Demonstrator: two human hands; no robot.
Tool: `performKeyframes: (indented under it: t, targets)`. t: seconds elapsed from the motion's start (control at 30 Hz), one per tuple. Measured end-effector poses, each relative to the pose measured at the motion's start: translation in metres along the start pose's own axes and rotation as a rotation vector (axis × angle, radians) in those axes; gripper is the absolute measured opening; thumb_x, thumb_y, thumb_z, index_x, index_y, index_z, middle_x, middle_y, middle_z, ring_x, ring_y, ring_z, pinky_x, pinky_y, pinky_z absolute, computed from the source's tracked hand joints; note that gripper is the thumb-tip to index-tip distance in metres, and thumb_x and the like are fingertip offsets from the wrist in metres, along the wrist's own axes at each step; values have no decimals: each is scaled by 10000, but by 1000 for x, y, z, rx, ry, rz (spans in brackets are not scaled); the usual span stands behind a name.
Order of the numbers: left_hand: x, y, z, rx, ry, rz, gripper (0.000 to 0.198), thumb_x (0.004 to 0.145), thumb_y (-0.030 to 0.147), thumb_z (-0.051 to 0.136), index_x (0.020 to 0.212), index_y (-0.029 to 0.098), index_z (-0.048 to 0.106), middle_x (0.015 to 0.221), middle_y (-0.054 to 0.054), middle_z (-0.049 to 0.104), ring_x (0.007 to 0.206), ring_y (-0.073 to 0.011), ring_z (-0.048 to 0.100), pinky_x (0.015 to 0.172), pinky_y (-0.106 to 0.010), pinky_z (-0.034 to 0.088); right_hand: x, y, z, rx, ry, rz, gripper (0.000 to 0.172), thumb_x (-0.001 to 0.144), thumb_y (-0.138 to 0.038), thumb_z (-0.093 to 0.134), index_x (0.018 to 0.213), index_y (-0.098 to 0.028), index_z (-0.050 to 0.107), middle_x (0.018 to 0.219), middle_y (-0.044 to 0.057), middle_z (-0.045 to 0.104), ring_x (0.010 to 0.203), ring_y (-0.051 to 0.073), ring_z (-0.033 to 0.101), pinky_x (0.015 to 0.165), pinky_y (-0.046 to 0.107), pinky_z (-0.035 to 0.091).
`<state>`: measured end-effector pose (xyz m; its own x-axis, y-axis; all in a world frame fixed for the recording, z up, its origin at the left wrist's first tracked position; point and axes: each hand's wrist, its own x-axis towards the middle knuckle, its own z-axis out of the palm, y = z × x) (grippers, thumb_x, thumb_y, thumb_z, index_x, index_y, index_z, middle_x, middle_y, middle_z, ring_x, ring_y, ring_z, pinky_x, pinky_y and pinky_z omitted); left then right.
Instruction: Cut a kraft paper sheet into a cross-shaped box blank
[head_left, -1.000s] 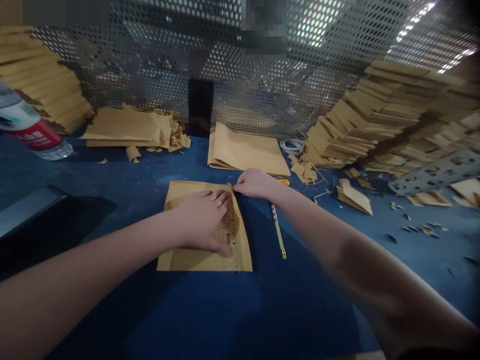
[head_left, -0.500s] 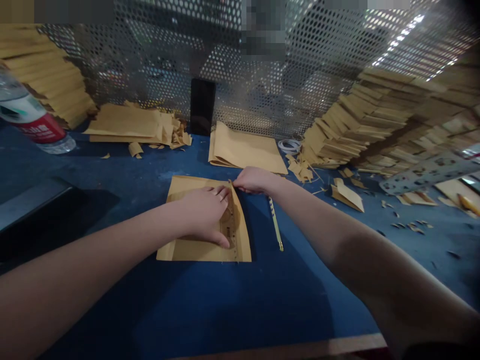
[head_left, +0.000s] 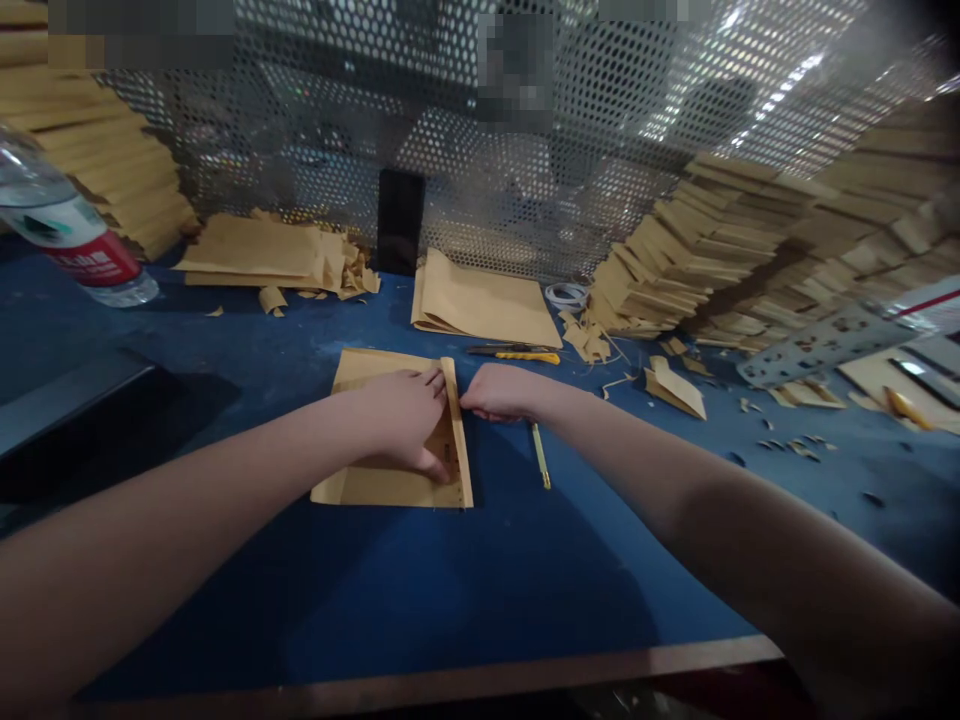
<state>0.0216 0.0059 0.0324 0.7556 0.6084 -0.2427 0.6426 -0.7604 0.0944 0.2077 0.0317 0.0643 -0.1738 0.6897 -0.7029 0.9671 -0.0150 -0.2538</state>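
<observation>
Where paper (head_left: 401, 487) lay inside the bench's near edge (head_left: 450, 677), my left hand (head_left: 405, 415) splayed over it, right hand (head_left: 496, 392) clenched alongside.

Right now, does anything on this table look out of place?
Yes: torn scraps lie loose beside the right paper stack, and small dark bits are strewn farther right, like litter. The folded paper under the left hand shows no obvious damage.

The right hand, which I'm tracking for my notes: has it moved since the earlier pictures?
Yes: the right hand has moved toward the camera, away from the folded paper stack beyond it.
</observation>
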Motion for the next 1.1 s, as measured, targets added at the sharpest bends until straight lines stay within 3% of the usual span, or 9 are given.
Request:
performKeyframes:
  t: [0.43,0.6,0.73,0.8,0.87,0.93,1.0,1.1]
  targets:
    - [8,6,-1,43,-9,-43,475,1051,484,732,1428,205,654,1520,-132,631,1358,-311,650,1153,-574,568,-49,7,43,-68,-138,-127,369,1075,-439,740,1335,-179,708,1311,97,738,1076,247,753,906,441,669]
    - [6,1,3,11,3,-42,530,1047,497,734,1479,210,625,1586,-141,586,1425,-338,609,1191,-610,536,-86,20,66,-91,-163,-310,291,1087,-452,725,1147,-168,731,1028,28,750,789,153,712,696,307,632]
    - [0,-5,7,-23,19,-37,589,1040,518,735,1527,217,594,1654,-149,529,1496,-365,552,1234,-645,489,-116,23,84,-88,-18,-565,319,1108,-403,669,871,-190,684,750,-46,653,629,113,605,632,263,552]
    - [-3,-5,9,-32,32,-40,604,1037,523,737,1536,217,588,1669,-150,515,1517,-374,533,1249,-659,469,-121,21,96,-103,150,-640,264,1097,-355,629,906,-196,719,844,4,725,796,163,684,776,322,592]
    - [-5,-5,10,-34,44,-37,604,1034,524,741,1531,215,591,1667,-150,517,1520,-375,530,1252,-662,463,-117,18,112,-144,337,-670,260,1074,-358,614,1092,-155,775,1220,145,783,1148,302,701,1020,481,586]
    - [-8,-5,9,-29,50,-29,587,1034,517,745,1514,210,603,1642,-149,542,1493,-364,556,1238,-649,482,-110,18,132,-202,471,-696,430,1071,-409,619,1288,-64,755,1611,280,592,1399,469,575,1183,677,473]
    - [-11,-6,5,-19,42,-21,541,1041,508,739,1474,203,629,1579,-142,594,1429,-340,609,1204,-620,521,-105,22,153,-254,532,-755,603,1058,-491,662,1397,6,707,1688,340,497,1443,520,549,1210,731,449]
    - [-17,-9,-5,-14,13,13,471,1043,516,739,1377,189,680,1444,-123,680,1309,-299,679,1151,-579,565,-105,36,177,-297,610,-852,761,1023,-607,697,1476,3,664,1663,343,531,1518,495,529,1259,709,448]
